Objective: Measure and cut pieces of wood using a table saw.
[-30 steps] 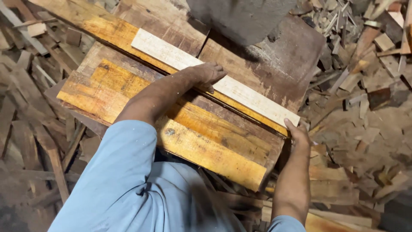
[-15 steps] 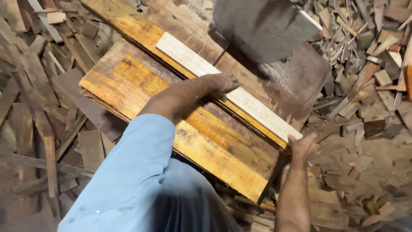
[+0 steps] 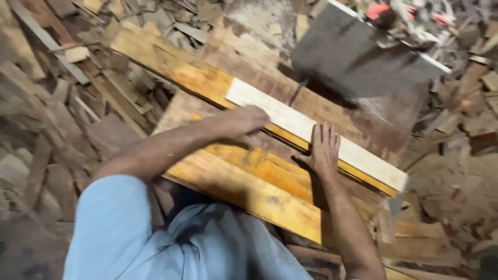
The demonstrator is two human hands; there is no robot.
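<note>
A pale narrow wooden strip (image 3: 363,158) lies slantwise across a stack of orange-brown planks (image 3: 249,181). My left hand (image 3: 248,120) rests with curled fingers on the strip's left part. Further right, my right hand (image 3: 322,150) lies flat with fingers spread, its fingertips on the strip's near edge. Neither hand grips anything. A long yellow-brown plank (image 3: 176,70) runs under the strip toward the upper left.
A grey block-shaped machine body (image 3: 358,57) stands just behind the strip at upper right. Heaps of wood offcuts (image 3: 57,119) cover the ground on the left, and more scraps (image 3: 461,135) lie to the right. Sawdust covers the far board.
My right hand has come from the strip's lower right end up onto its middle, laid flat. The view has swung to the right. The left hand stays on the strip.
</note>
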